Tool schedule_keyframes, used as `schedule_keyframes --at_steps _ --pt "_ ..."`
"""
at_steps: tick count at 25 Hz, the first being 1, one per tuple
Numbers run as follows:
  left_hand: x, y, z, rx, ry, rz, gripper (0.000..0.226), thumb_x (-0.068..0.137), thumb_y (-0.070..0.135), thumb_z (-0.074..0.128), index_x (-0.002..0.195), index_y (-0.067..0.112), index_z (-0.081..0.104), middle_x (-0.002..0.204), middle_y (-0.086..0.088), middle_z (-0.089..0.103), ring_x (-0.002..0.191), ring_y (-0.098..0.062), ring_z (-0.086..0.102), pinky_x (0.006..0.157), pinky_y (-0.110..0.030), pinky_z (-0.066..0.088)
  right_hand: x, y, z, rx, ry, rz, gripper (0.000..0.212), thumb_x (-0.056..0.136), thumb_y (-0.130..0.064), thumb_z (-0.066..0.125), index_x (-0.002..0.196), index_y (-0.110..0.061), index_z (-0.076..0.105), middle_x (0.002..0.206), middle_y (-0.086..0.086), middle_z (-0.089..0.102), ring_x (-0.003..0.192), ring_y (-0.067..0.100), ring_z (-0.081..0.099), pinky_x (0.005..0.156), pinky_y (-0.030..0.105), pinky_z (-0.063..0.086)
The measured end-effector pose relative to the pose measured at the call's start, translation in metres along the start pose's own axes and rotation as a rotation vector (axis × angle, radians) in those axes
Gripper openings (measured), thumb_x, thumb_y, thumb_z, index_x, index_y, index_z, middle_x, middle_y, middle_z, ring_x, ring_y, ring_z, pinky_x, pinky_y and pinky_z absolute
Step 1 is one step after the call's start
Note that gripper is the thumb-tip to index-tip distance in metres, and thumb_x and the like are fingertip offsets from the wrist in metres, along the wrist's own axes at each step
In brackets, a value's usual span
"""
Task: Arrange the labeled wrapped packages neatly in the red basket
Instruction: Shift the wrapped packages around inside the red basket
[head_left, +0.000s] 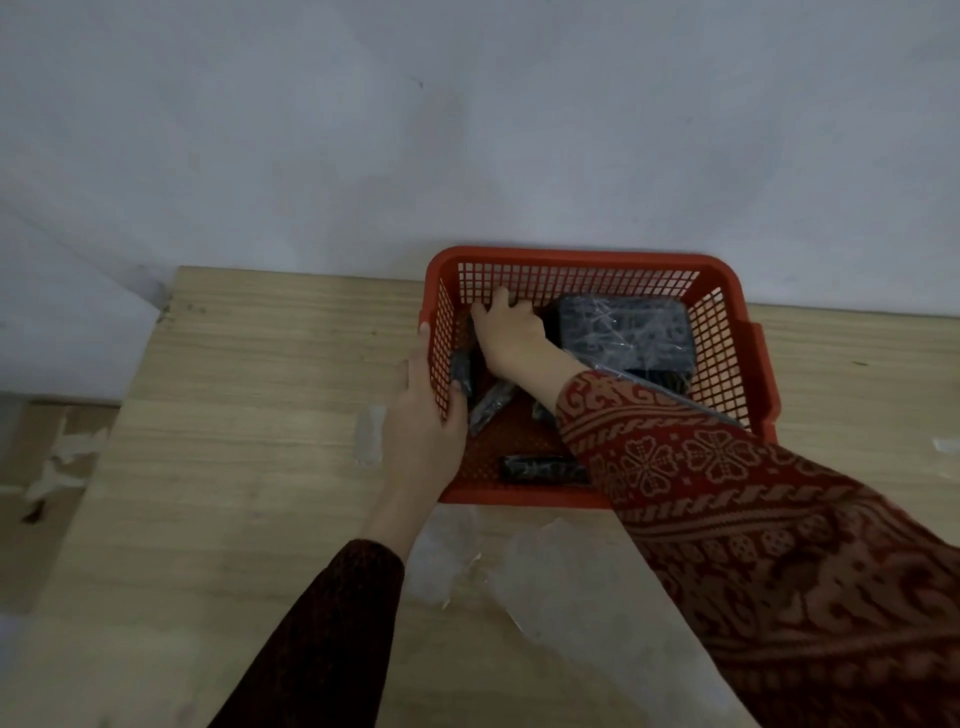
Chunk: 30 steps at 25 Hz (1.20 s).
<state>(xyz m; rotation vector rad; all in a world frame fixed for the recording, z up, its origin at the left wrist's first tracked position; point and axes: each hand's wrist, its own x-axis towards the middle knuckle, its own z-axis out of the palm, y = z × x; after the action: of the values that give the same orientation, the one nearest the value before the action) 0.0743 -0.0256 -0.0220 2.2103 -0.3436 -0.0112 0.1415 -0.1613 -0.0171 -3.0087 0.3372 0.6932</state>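
Head-camera view: fingers of the right hand curl downward at the far left corner inside the red plastic mesh basket, pressing on or gripping something hidden beneath the palm; whether they have closed on a package cannot be told from this angle. Fingers of the left hand lie flat and extended along the outside of the basket's left wall, thumb hooked over the rim and holding no package, apparently bracing the basket so it does not slide while the other hand works inside.

Just right of the reaching hand, a large dark rectangular package in clear crinkled film sits against the basket's far wall, taking up the far right part. Smaller dark wrapped packages lie loose on the basket floor: one slanted near the left wall and one long narrow bar lying along the near wall. No labels can be read on any of them.

A patterned red sleeve crosses the basket's near right corner, hiding that part. Beside the basket's near edge, crumpled clear plastic wrap rests on the pale wood-grain table. Judging by the scattered small packages, the tidying appears only partly done.
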Motion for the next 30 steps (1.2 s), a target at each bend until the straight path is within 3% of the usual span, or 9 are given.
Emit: schedule_keyframes --at_steps 5,8,10,12,14,17,22,26,30 --pt "-0.001 -0.002 0.0 -0.075 0.006 0.001 0.063 0.092 0.011 0.052 0.148 0.017 0.024 0.125 -0.008 0.053 0.085 0.008 0.043 0.072 -0.009 0.036 0.002 0.038 -0.015 0.348 0.101 -0.127 0.033 0.092 -0.014 0.054 0.124 -0.005 0.052 0.123 0.019 0.058 0.113 0.035 0.056 0.086 0.038 0.046" --pt "-0.001 -0.003 0.0 -0.081 0.016 0.01 0.063 0.092 0.01 0.053 0.148 0.016 0.025 0.127 -0.01 0.053 0.086 0.009 0.041 0.072 -0.006 0.036 0.0 0.06 -0.023 0.594 0.023 -0.14 0.029 0.089 -0.025 0.063 0.112 -0.008 0.056 0.111 0.012 0.058 0.103 0.023 0.052 0.072 0.028 0.038" --pt "-0.001 -0.002 -0.001 -0.074 0.023 0.019 0.062 0.091 0.009 0.054 0.147 0.014 0.026 0.126 -0.01 0.053 0.085 0.011 0.039 0.072 -0.001 0.034 0.002 0.066 -0.024 0.645 0.003 -0.115 0.038 0.086 -0.029 0.066 0.116 -0.006 0.057 0.118 0.015 0.058 0.11 0.026 0.052 0.078 0.03 0.042" --pt "-0.001 -0.001 -0.001 -0.076 0.019 0.011 0.062 0.091 0.009 0.053 0.147 0.014 0.027 0.126 -0.012 0.053 0.087 0.012 0.038 0.074 0.001 0.032 0.006 0.068 -0.022 0.635 -0.001 -0.105 0.05 0.085 -0.031 0.068 0.124 -0.003 0.054 0.128 0.016 0.056 0.119 0.031 0.051 0.087 0.032 0.041" --pt "0.0 -0.002 -0.001 -0.088 0.014 0.0 0.062 0.092 0.009 0.053 0.147 0.015 0.026 0.128 -0.011 0.052 0.091 0.012 0.037 0.076 0.005 0.029 0.01 0.064 -0.021 0.646 0.037 -0.104 0.048 0.084 -0.03 0.069 0.12 -0.002 0.057 0.126 0.016 0.059 0.117 0.032 0.053 0.084 0.029 0.039" --pt "0.0 -0.002 0.0 -0.089 0.01 -0.001 0.063 0.091 0.009 0.053 0.148 0.015 0.025 0.127 -0.006 0.05 0.093 0.011 0.037 0.075 0.008 0.028 0.016 0.057 -0.016 0.63 0.077 -0.056 0.052 0.083 -0.029 0.071 0.124 -0.001 0.055 0.128 0.017 0.058 0.119 0.033 0.053 0.096 0.035 0.044" --pt "-0.001 -0.004 0.001 -0.066 0.01 0.023 0.064 0.091 0.009 0.053 0.148 0.015 0.023 0.124 -0.01 0.053 0.087 0.012 0.036 0.076 -0.001 0.034 0.018 0.042 -0.011 0.453 0.161 0.083 0.052 0.08 -0.032 0.074 0.113 0.004 0.056 0.119 0.021 0.059 0.111 0.034 0.055 0.077 0.033 0.045" --pt "-0.001 -0.004 0.002 -0.047 0.018 0.041 0.064 0.091 0.008 0.053 0.148 0.014 0.024 0.126 -0.014 0.053 0.089 0.011 0.037 0.078 -0.006 0.033 0.013 0.038 -0.015 0.424 0.215 0.154 0.048 0.079 -0.03 0.075 0.109 0.003 0.059 0.114 0.02 0.061 0.106 0.036 0.059 0.076 0.037 0.049" --pt "-0.003 -0.005 0.001 0.007 0.001 0.011 0.066 0.092 0.012 0.052 0.149 0.019 0.02 0.125 -0.012 0.053 0.091 0.0 0.043 0.073 -0.01 0.034 -0.002 0.037 -0.015 0.415 0.207 0.121 0.044 0.085 -0.025 0.069 0.115 0.004 0.055 0.121 0.022 0.057 0.111 0.037 0.057 0.084 0.039 0.05"
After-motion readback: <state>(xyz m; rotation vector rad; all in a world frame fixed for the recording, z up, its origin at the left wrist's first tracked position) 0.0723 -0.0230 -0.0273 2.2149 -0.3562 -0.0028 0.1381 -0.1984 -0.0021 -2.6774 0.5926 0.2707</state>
